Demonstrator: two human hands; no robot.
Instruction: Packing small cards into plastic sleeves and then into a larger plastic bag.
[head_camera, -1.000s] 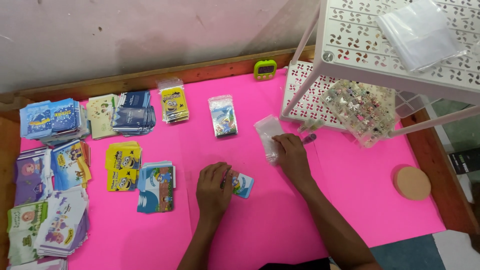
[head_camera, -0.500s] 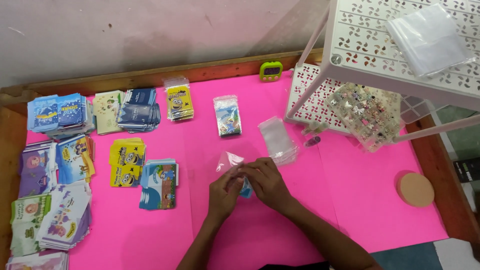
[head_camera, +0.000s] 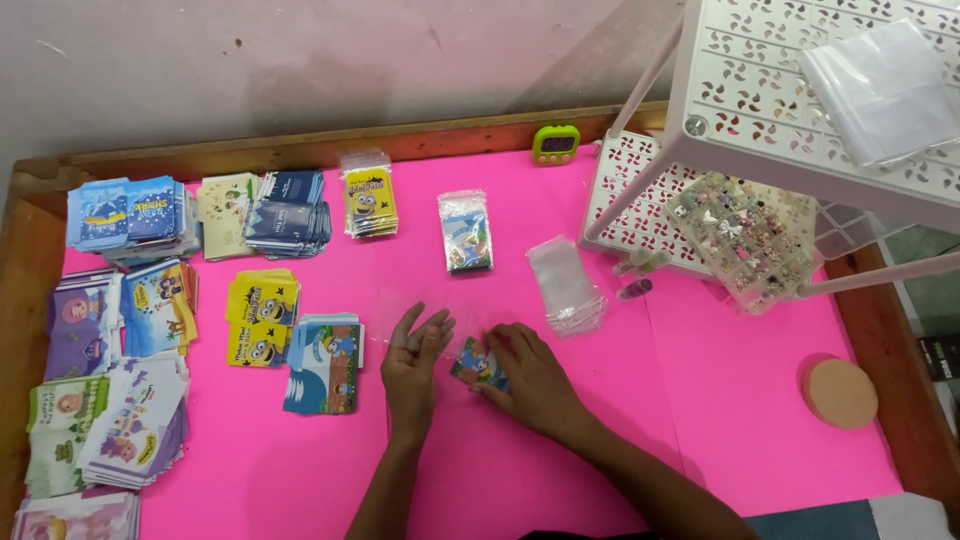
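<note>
My right hand (head_camera: 535, 380) rests on the pink tabletop (head_camera: 600, 440) with its fingertips pinching a small blue picture card (head_camera: 478, 364), which lies flat on the table. My left hand (head_camera: 413, 362) is just left of the card, with its fingers spread and raised and its fingertips close to the card's edge. A faint clear plastic sleeve (head_camera: 400, 300) seems to lie beyond the left hand's fingers; I cannot tell whether the hand touches it. A pile of clear sleeves (head_camera: 566, 286) lies above and to the right of my right hand.
Several stacks of printed cards (head_camera: 262, 320) cover the left side. A bagged card pack (head_camera: 465, 230) lies at the centre back, near a green timer (head_camera: 555, 143). A white perforated rack (head_camera: 760, 90) stands on the right over a clear bead box (head_camera: 750, 235). A cork disc (head_camera: 840, 393) lies near the right edge.
My right hand left the sleeve pile and came to the middle. Both hands briefly lifted a clear sleeve with the card; now the card is down on the table and my left hand has spread.
</note>
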